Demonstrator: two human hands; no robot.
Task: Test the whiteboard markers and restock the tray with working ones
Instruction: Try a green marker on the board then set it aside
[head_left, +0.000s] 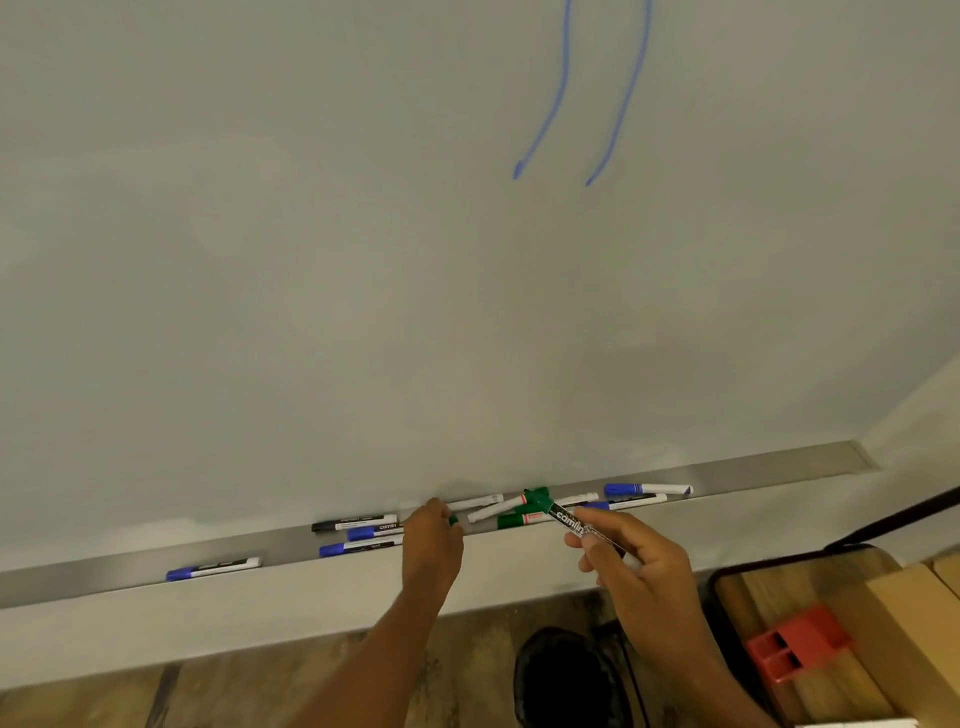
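R hand (631, 558) grips a green-capped marker (563, 519), dark barrel w/ white lettering, cap end over the tray (779, 467). L hand (434, 535) reaches into tray among blue, black & green markers; can't tell its grip. Two blue strokes (582, 93) on whiteboard (311, 260).

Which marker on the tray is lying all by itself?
The blue-capped marker at the far left of the tray. It lies alone; the other markers are bunched together further right.

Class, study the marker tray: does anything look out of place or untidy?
Yes. In the tray, the markers near the middle lie crossed at angles, while the far-left blue marker lies neatly along it.
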